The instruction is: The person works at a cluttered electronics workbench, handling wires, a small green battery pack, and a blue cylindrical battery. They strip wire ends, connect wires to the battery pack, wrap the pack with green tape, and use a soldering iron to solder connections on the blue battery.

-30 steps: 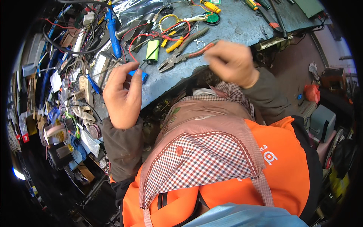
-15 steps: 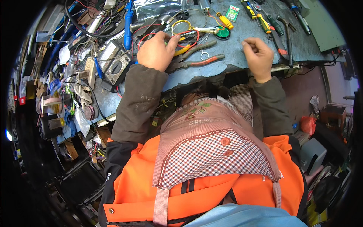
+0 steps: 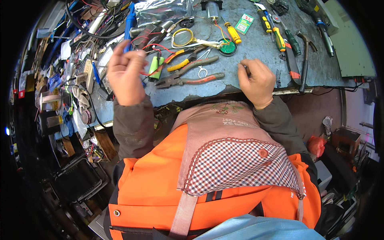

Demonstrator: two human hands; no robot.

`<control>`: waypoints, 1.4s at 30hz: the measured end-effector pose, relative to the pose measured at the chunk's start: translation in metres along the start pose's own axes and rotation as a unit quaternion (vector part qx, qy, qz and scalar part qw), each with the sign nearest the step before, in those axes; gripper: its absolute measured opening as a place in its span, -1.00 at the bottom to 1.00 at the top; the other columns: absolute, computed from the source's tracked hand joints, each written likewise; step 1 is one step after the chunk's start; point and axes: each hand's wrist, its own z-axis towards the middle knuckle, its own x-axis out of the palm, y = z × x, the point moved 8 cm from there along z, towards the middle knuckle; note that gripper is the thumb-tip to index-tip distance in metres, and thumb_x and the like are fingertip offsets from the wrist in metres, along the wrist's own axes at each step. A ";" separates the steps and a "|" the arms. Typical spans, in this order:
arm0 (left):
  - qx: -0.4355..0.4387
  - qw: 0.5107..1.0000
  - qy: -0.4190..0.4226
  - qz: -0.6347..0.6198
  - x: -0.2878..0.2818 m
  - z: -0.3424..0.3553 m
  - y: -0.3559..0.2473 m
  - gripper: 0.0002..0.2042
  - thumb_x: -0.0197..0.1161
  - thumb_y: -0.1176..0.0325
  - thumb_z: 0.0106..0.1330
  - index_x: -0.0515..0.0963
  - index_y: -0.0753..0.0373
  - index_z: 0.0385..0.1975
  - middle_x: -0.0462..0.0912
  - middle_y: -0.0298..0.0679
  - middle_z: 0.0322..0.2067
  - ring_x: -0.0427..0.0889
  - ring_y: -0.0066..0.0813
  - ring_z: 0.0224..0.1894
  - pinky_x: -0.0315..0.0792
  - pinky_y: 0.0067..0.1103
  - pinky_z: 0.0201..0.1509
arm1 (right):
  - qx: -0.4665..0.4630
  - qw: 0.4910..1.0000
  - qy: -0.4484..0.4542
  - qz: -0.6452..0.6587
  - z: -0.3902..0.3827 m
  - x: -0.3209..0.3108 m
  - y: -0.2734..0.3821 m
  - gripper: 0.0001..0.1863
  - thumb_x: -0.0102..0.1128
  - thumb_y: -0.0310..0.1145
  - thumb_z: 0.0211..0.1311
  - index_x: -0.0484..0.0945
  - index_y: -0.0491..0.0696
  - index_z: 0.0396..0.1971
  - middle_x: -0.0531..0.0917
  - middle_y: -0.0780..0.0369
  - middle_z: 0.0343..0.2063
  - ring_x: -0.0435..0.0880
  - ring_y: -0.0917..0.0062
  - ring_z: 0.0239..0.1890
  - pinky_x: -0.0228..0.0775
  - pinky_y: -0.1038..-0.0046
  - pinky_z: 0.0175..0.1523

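Note:
My left hand [image 3: 126,76] is raised over the bench's left part with its fingers apart, holding nothing that I can see. Just right of it lies a green cylinder [image 3: 156,68] with thin red wires [image 3: 149,37] about it. My right hand [image 3: 257,83] is curled closed near the bench's front edge; whether anything is inside it is hidden. Between the hands lie red-handled pliers [image 3: 188,80], yellow-handled pliers [image 3: 180,65] and a small white ring [image 3: 203,73]. Farther back, a round green circuit board [image 3: 228,48] is wired to a small motor-like cylinder [image 3: 212,10].
A yellow screwdriver [image 3: 233,33] and a green card [image 3: 244,24] lie behind the board. Screwdrivers [image 3: 279,39], a hammer [image 3: 306,60] and a red-and-black tool [image 3: 293,66] are at right. A silvery bag [image 3: 162,12] lies at the back; cables and clutter fill the left.
My left hand has moved left, away from the wires and pliers, and its fingers have spread. The green cylinder now shows. My right hand stays curled, slightly lower and left in the picture.

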 end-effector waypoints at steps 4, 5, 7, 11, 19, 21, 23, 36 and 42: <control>0.186 0.970 -0.151 -0.048 -0.044 0.020 -0.059 -0.69 0.42 0.56 0.41 0.57 0.39 0.10 0.76 -0.19 -0.35 0.71 -0.50 -0.48 0.51 -0.63 -0.47 | 0.021 0.999 -0.001 0.043 -0.002 0.000 -0.006 -0.92 0.45 -0.50 0.16 0.71 -0.04 -0.36 0.68 0.20 -0.50 0.69 0.25 -0.49 0.49 0.27 -0.38; 0.220 0.958 -0.180 -0.048 -0.056 0.027 -0.075 -0.73 0.42 0.56 0.41 0.58 0.38 0.05 0.75 -0.18 -0.36 0.71 -0.49 -0.49 0.52 -0.63 -0.48 | 0.026 0.998 -0.002 0.051 -0.002 -0.002 -0.007 -0.91 0.45 -0.51 0.16 0.71 -0.05 -0.35 0.68 0.19 -0.50 0.69 0.27 -0.49 0.49 0.28 -0.38; 0.297 0.923 -0.241 -0.027 -0.082 0.040 -0.113 -0.82 0.41 0.57 0.42 0.60 0.36 -0.06 0.74 -0.16 -0.36 0.70 -0.47 -0.51 0.53 -0.63 -0.49 | 0.046 0.997 0.002 0.068 -0.001 -0.002 -0.010 -0.92 0.45 -0.53 0.16 0.72 -0.07 -0.35 0.70 0.18 -0.48 0.69 0.30 -0.50 0.48 0.33 -0.39; 0.300 0.941 -0.153 0.027 -0.088 0.057 -0.138 -0.81 0.43 0.61 0.36 0.61 0.42 -0.09 0.76 -0.15 -0.31 0.68 -0.50 -0.43 0.54 -0.67 -0.32 | 0.108 0.984 0.033 0.137 -0.003 0.000 -0.019 -0.93 0.46 -0.54 0.22 0.75 -0.13 -0.31 0.68 0.26 -0.51 0.63 0.55 -0.52 0.40 0.48 -0.41; 0.339 0.875 0.213 0.273 0.062 -0.015 -0.075 -0.78 0.45 0.69 0.18 0.72 0.33 -0.19 0.74 -0.24 -0.36 0.67 -0.47 -0.43 0.51 -0.57 -0.38 | 0.063 0.964 -0.015 0.259 0.027 -0.022 0.029 -0.68 0.45 -0.60 0.24 0.74 -0.14 0.01 0.71 0.32 -0.43 0.56 0.72 -0.49 0.39 0.57 -0.40; 0.425 0.815 0.290 0.266 0.090 -0.036 -0.070 -0.70 0.51 0.63 0.04 0.72 0.31 -0.18 0.73 -0.20 -0.36 0.70 -0.28 -0.44 0.54 -0.49 -0.38 | -0.034 0.969 0.018 0.245 0.046 -0.013 0.068 -0.53 0.44 -0.61 0.19 0.71 -0.09 0.14 0.72 0.27 -0.43 0.64 0.58 -0.51 0.45 0.49 -0.42; 0.451 0.785 0.364 0.220 0.105 -0.047 -0.061 -0.65 0.56 0.54 -0.04 0.72 0.30 -0.17 0.73 -0.19 -0.33 0.71 -0.19 -0.43 0.57 -0.44 -0.37 | -0.132 0.978 0.052 0.151 0.055 0.007 0.090 -0.42 0.46 -0.55 0.06 0.72 -0.01 0.18 0.68 0.22 -0.46 0.68 0.30 -0.50 0.50 0.31 -0.43; 0.072 0.895 0.241 0.368 -0.029 0.036 -0.033 -0.73 0.46 0.57 0.36 0.70 0.35 0.03 0.73 -0.23 -0.21 0.62 -0.56 -0.34 0.51 -0.60 -0.25 | 0.039 0.970 0.067 0.229 0.079 0.040 0.046 -0.92 0.37 -0.56 0.40 0.73 -0.23 -0.18 0.68 0.21 -0.42 0.58 0.56 -0.41 0.42 0.53 -0.26; 0.171 0.825 0.318 0.436 -0.010 0.000 -0.024 -0.72 0.52 0.48 0.23 0.70 0.28 -0.07 0.71 -0.09 -0.12 0.71 -0.04 -0.11 0.61 -0.28 -0.03 | -0.074 0.985 0.022 0.155 0.089 0.023 0.059 -0.82 0.38 -0.43 0.44 0.77 -0.17 -0.07 0.70 0.07 0.01 0.69 0.43 -0.18 0.49 0.49 -0.12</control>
